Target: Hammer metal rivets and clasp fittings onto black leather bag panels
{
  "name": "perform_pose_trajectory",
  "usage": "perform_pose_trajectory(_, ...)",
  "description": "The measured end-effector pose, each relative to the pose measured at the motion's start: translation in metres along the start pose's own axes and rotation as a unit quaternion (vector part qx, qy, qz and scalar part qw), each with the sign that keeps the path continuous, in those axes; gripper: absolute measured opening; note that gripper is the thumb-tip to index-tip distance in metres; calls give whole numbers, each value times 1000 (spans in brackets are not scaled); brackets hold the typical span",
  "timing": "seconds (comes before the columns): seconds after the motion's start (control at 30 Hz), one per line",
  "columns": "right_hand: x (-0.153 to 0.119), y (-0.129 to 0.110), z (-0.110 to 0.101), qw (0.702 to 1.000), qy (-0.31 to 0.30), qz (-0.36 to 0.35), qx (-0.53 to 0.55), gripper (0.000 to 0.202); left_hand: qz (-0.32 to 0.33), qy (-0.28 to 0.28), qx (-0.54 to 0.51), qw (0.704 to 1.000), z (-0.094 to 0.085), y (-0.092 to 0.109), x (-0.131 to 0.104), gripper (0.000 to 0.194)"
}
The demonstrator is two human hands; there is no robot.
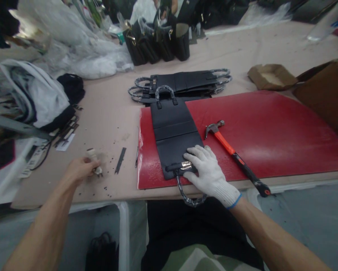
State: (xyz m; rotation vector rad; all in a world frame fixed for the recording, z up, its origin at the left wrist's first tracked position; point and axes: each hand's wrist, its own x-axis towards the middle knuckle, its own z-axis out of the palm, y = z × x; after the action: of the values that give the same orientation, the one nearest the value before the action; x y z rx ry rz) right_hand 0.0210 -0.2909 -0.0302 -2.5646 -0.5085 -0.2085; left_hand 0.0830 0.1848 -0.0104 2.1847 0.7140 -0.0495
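A black leather bag panel (176,128) lies on the red board (259,131), with a plastic-wrapped handle at each end and a gold-coloured clasp (186,165) near its lower edge. My right hand (207,169), in a white glove, rests on the panel beside the clasp with its fingers spread. Left of the board, my bare left hand (85,167) closes its fingers round a small whitish tool (92,153) with a metal tip. A claw hammer (231,146) with an orange and black handle lies on the board to the right of the panel.
More black panels (182,82) are stacked behind the board. Black bags (157,43) stand farther back, near a person's hand. At left are a dark strip (120,160) and a heap of grey and black cloth (41,94). A cardboard tray (272,76) sits at back right.
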Motion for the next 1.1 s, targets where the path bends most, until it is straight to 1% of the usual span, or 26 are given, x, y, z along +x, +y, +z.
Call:
perform_pose_trajectory(0.07, 1, 0, 0, 1000, -2, 3, 3, 53, -44, 22, -126, 991, -2, 4, -15, 30)
perform_pose_trajectory(0.1, 1, 0, 0, 1000, -2, 3, 4, 53, -44, 25, -179, 983, 1, 9, -26, 32)
perform_pose_trajectory(0.13, 1, 0, 0, 1000, -2, 4, 4, 53, -11, 27, -245, 969, 6, 16, -38, 35)
perform_pose_trajectory(0.2, 1, 0, 0, 1000, 1, 3, 4, 52, 55, 11, -345, 937, 26, 32, -67, 40)
perform_pose_trajectory(0.23, 1, 0, 0, 1000, 1, 2, 3, 52, 72, -9, -378, 923, 40, 40, -83, 41)
perform_pose_trajectory(0.27, 1, 0, 0, 1000, 1, 0, 2, 52, 76, -35, -400, 913, 57, 48, -98, 41)
perform_pose_trajectory(0.33, 1, 0, 0, 1000, -1, -2, 1, 52, 84, -74, -429, 896, 94, 60, -124, 39)
perform_pose_trajectory(0.37, 1, 0, 0, 1000, -2, -2, 2, 51, 101, -85, -437, 890, 112, 64, -136, 38)
perform_pose_trajectory(0.43, 1, 0, 1, 1000, -1, -1, 3, 51, 170, -85, -428, 883, 142, 67, -154, 32)
perform_pose_trajectory(0.47, 1, 0, 1, 1000, 0, -1, 4, 50, 216, -76, -405, 885, 153, 66, -161, 29)
perform_pose_trajectory(0.53, 1, 0, 0, 1000, 3, 0, 6, 49, 307, -43, -342, 887, 168, 61, -170, 25)
perform_pose_trajectory(0.6, 1, 0, 0, 1000, 4, 1, 8, 48, 368, -20, -304, 878, 176, 56, -175, 26)
perform_pose_trajectory(0.67, 1, -1, 0, 1000, 4, 3, 10, 48, 396, -19, -304, 866, 180, 52, -177, 28)
perform_pose_trajectory(0.77, 1, -1, 0, 1000, 4, 4, 12, 50, 399, -25, -318, 860, 184, 51, -177, 26)
perform_pose_trajectory(0.87, 0, -1, 0, 1000, 4, 4, 14, 52, 392, -26, -322, 862, 185, 53, -176, 24)
perform_pose_trajectory(1.0, -1, -1, -1, 1000, 2, 9, 19, 53, 392, -33, -301, 869, 186, 54, -176, 24)
perform_pose_trajectory(1.1, -1, -1, -1, 1000, 4, 10, 20, 53, 393, -48, -308, 865, 189, 52, -175, 26)
